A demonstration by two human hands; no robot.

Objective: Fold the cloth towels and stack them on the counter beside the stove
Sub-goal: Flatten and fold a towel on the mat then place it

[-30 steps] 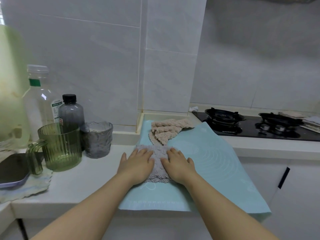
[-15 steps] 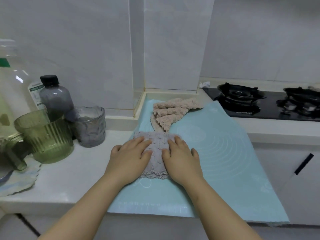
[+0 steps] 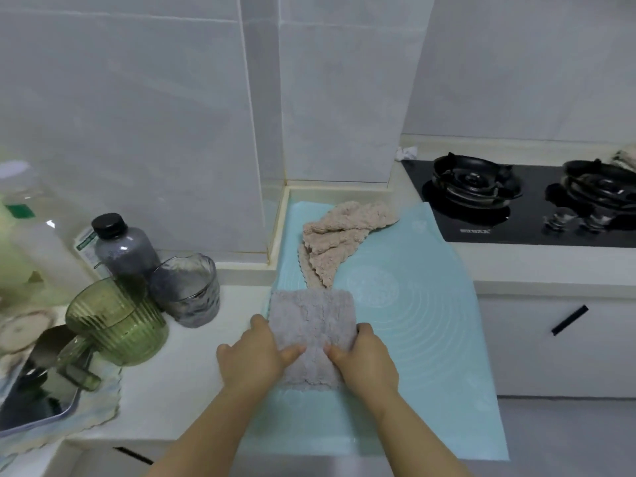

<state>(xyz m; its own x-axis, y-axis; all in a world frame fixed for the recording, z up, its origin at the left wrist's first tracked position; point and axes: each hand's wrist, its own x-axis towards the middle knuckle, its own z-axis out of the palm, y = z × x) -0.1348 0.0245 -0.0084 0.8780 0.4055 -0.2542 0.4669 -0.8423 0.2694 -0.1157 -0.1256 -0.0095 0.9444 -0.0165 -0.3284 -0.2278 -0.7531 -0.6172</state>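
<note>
Counter (image 3: 192,390): two towels (image 3: 311,325), two hands (image 3: 251,359)

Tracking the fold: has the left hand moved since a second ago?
Yes. Against the grey towel, the left hand drew back toward the person, from flat on top to gripping its left edge.

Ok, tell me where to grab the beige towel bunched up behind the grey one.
Pinch the beige towel at its narrow scalloped end, nearest you, reaching from the front over the grey towel. It lies bunched, widening toward the wall, so that end is probably the clearest free edge.
</note>
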